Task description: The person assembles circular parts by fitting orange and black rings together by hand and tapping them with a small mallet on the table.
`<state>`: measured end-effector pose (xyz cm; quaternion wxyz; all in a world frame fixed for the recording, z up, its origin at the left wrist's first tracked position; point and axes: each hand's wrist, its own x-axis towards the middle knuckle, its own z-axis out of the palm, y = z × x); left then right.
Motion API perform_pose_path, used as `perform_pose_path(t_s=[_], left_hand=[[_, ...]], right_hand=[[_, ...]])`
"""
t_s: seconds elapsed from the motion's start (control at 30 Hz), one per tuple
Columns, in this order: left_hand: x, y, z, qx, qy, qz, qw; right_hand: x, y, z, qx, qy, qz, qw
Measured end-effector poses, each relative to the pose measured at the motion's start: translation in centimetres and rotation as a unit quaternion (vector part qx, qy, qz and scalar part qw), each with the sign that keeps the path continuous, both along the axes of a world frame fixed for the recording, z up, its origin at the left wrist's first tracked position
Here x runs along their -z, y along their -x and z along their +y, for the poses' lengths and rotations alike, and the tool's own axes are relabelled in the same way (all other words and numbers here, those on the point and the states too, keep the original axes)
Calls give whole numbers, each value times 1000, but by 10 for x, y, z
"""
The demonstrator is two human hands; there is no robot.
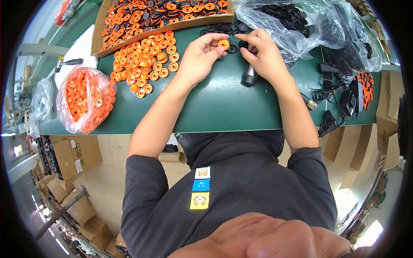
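My left hand [198, 58] pinches a small orange ring-shaped part [223, 44] between thumb and fingertips, above the green table. Facing it, my right hand [266, 56] has its thumb and forefinger bent around a small black disc [243, 44]. A black cylindrical tool [249, 77] sticks out below the right palm; its upper end is hidden by the hand. Between both hands lies another black round part [232, 49]. More black discs [219, 29] lie just beyond my fingertips. To the left of my left hand, many loose orange rings [146, 60] are spread on the table.
A cardboard box [172, 22] of joined orange-and-black parts stands at the back. Clear bags hold orange rings [86, 101] at left and black parts [286, 19] at right. Cables with a black adapter [347, 102], a small hammer [69, 62] and orange-black parts [366, 88] lie farther out.
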<state>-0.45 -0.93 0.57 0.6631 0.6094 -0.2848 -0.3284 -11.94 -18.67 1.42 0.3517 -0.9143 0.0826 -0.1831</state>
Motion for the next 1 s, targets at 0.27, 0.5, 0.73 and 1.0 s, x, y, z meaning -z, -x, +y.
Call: perform_pose_path(t_s=[0.27, 0.5, 0.73, 1.0], left_hand=[[1, 6, -1, 4, 40, 10, 999], [-5, 12, 2, -10, 47, -10, 999], [-5, 13, 4, -3, 50, 10, 999], [-4, 11, 2, 1, 53, -15, 998]], right_hand=[[-11, 0, 23, -61, -155, -170, 971], [-9, 0, 21, -49, -84, -156, 983], [-4, -2, 19, -57, -13, -173, 983], [-2, -2, 18, -36, -56, -172, 983]])
